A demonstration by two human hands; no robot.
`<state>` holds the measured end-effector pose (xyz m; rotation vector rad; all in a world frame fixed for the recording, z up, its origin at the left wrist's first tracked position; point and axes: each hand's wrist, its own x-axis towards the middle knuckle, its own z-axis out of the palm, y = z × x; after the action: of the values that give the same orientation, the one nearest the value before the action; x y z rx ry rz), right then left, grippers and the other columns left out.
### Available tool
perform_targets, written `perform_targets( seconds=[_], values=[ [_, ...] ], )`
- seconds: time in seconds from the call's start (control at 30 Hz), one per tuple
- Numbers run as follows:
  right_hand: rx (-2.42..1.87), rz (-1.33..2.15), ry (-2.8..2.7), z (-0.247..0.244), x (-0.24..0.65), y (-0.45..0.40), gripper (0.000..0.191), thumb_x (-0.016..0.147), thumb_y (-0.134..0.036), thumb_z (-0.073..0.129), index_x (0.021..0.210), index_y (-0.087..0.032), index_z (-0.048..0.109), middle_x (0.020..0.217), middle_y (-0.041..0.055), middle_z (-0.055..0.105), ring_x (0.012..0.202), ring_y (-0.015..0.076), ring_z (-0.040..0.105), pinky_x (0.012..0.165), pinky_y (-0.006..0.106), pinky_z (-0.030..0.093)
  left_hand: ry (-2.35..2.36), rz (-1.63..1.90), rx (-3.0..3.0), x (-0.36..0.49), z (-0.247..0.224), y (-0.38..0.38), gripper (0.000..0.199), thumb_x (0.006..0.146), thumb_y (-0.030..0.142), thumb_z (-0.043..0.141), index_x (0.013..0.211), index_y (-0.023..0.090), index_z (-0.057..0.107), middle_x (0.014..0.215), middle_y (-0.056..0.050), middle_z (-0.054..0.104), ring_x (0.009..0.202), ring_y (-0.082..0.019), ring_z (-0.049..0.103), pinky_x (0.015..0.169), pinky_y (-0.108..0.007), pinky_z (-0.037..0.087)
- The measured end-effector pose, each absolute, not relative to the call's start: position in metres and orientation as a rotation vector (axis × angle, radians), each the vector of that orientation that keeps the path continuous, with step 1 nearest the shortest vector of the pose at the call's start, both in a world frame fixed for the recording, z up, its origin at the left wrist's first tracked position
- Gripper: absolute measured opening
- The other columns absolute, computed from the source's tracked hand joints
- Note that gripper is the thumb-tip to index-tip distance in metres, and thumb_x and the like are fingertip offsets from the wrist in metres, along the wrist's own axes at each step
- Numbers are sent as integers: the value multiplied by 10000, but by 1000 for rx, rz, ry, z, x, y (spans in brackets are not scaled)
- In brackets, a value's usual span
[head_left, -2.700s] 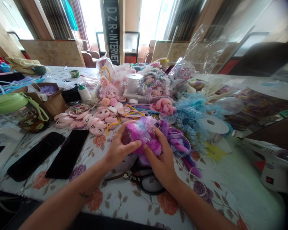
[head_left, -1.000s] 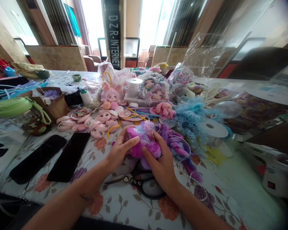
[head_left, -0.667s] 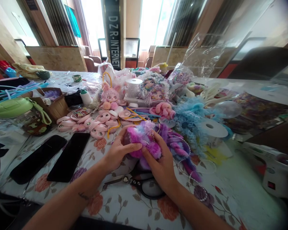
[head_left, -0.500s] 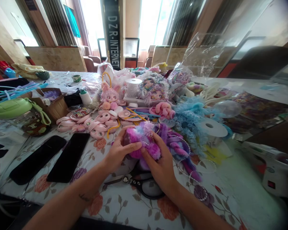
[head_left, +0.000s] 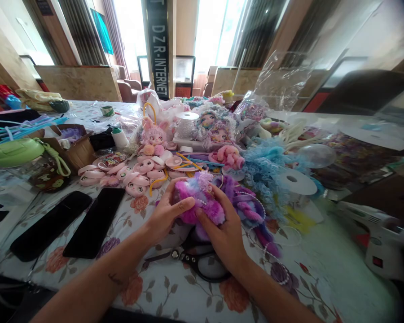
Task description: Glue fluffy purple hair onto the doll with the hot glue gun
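Pinching: my left hand point(head_left: 164, 212) and right hand point(head_left: 226, 231), each grip pressed into the purple fluff point(head_left: 202, 199) from its side.
Fluff: over the counter point(head_left: 175, 291), just beyond the black scissors point(head_left: 190, 259).

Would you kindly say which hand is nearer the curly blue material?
Right. The right hand is left of the curly blue material and nearer the camera; the left hand is farther left, at the purple plush's left side.
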<state>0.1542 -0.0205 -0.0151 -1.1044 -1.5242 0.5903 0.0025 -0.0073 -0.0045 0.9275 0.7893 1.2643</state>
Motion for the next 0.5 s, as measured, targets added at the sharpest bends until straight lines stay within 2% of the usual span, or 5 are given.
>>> perform_targets(
  seconds=[0.2,0.37,0.5],
  values=[
    [-984,669,-1525,-11,158,-20,540,835,-325,712,1329,-262,504,1299,84,646,1188,259,633,1028,425,529,827,1369,1153,0,0,-6,651,578,252,903,1146,282,584,1221,-43,631,1071,-250,633,922,-355,515],
    [-903,780,-1623,-9,176,-19,610,831,-323,719,1381,-273,459,1401,93,584,1299,266,567,1080,438,497,901,1455,1470,-6,0,-8,668,589,254,907,1177,289,592,1292,-43,586,1203,-262,554,1046,-375,438],
    [-932,950,-1557,-21,193,-19,537,826,-400,740,1317,-284,558,1289,78,684,1147,273,681,962,424,585,866,1394,1547,-5,-7,-9,672,598,264,908,1193,299,599,1292,-48,568,1220,-273,524,1065,-382,412]
  ],
)
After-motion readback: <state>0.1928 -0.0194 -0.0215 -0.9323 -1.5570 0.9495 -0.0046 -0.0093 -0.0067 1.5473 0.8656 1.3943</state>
